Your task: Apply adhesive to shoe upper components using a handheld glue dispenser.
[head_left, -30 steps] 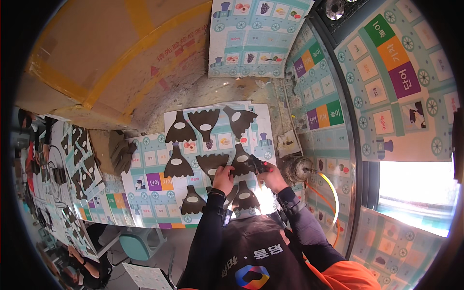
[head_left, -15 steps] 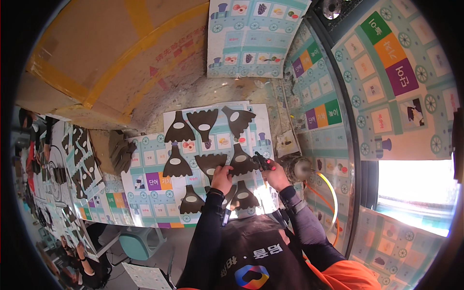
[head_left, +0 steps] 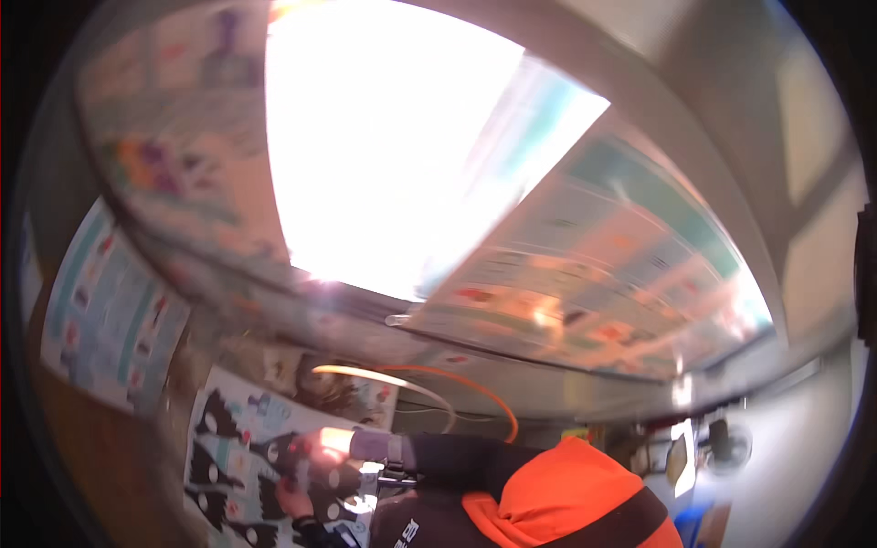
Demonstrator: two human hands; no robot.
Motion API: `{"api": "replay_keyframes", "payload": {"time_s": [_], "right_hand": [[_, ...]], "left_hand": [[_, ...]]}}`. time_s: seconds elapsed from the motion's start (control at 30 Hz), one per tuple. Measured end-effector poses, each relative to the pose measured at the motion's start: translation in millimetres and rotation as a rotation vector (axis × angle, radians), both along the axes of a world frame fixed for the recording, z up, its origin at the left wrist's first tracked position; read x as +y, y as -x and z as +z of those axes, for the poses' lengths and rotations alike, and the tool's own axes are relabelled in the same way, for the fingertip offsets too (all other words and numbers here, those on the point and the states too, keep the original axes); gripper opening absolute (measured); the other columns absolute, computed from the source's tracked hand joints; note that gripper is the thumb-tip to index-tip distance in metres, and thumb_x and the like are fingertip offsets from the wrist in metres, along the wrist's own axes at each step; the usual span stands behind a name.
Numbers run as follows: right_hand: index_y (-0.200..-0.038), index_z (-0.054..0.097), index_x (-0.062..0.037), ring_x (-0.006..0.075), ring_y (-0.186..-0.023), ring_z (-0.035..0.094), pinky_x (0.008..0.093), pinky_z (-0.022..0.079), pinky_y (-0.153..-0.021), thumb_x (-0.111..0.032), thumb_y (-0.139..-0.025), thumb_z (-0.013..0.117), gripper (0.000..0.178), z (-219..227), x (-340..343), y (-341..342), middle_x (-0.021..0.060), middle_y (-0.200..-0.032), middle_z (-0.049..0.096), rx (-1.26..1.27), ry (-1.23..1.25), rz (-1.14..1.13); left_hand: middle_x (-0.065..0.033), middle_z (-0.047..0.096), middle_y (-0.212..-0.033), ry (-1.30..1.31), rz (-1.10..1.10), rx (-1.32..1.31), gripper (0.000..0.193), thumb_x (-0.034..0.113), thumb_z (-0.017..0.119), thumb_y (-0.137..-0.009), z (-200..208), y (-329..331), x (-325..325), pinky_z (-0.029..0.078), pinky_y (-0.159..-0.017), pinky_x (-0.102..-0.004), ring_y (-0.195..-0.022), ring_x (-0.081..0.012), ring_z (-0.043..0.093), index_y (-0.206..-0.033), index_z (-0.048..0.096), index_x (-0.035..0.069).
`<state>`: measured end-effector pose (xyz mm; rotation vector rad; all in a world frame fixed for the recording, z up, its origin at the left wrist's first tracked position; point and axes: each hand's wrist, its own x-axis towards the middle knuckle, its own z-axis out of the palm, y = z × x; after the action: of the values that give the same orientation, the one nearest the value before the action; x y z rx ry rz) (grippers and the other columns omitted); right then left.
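Observation:
At the lower left, my right hand (head_left: 326, 447) is smeared by motion over the sheet-covered table. A dark tool with a red part (head_left: 296, 448) shows blurred at its fingers; the earlier view shows a small black hand tool with a red end there. Just below it, my left hand (head_left: 294, 500) is close to the dark pieces, its fingers too blurred to read. Around both hands lie several dark fan-shaped pieces (head_left: 212, 468) with a pale oval in each. They rest on pale printed sheets (head_left: 203, 393).
A bright window (head_left: 393, 155) fills the upper middle, with printed sheets (head_left: 585, 265) beside it. An orange hose (head_left: 498, 411) curves behind my right arm. Another printed sheet (head_left: 114, 310) hangs at the left. A round-headed object (head_left: 729, 445) stands far right.
My view has swung right and up, toward the window. The table and both hands now sit at the lower left, and the hands look blurred. The dark pieces still lie around them.

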<state>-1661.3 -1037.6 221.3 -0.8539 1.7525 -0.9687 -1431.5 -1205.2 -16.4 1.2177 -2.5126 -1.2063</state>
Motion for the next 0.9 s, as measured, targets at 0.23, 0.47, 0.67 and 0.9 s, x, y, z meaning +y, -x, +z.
{"api": "replay_keyframes", "payload": {"time_s": [0.23,0.47,0.67,0.9], "right_hand": [[-0.09,0.064,-0.0033,0.0372,-0.078,0.064,0.0457,0.049,-0.067,-0.017,-0.076,0.058,0.021,-1,69,-57,0.0194,-0.08,0.066,0.179,0.133,-0.272],[-0.099,0.067,-0.0057,0.0282,-0.072,0.064,0.038,0.049,-0.069,-0.007,-0.056,0.063,0.043,53,125,-120,0.0137,-0.081,0.068,0.12,0.179,-0.464],[-0.085,0.068,-0.0092,0.0161,-0.059,0.059,0.0338,0.046,-0.048,-0.014,-0.08,0.061,0.01,-1,117,-121,0.0046,-0.07,0.065,0.11,0.302,-0.566],[-0.087,0.069,-0.0108,0.0152,-0.057,0.058,0.0319,0.045,-0.047,-0.02,-0.086,0.057,0.016,-25,127,-99,0.0028,-0.07,0.065,0.265,0.412,-0.614]], "left_hand": [[-0.0147,0.067,-0.11,-0.259,-0.381,0.08,0.03,0.023,0.059,-0.091,80,71,25,0.051,-0.083,-0.0388,-0.097,-0.0286,0.065,-0.111,0.066,0.002],[-0.0135,0.066,-0.107,-0.388,-0.654,0.155,0.028,0.021,0.059,-0.091,95,80,113,0.051,-0.08,-0.0368,-0.093,-0.0264,0.064,-0.111,0.065,0.002],[-0.0125,0.065,-0.104,-0.436,-0.765,0.184,0.027,0.019,0.059,-0.09,105,87,136,0.05,-0.077,-0.0352,-0.09,-0.0245,0.064,-0.11,0.064,0.002],[-0.0114,0.065,-0.101,-0.474,-0.865,0.215,0.025,0.017,0.059,-0.09,118,120,167,0.05,-0.073,-0.0333,-0.087,-0.0222,0.063,-0.11,0.063,0.001]]}}
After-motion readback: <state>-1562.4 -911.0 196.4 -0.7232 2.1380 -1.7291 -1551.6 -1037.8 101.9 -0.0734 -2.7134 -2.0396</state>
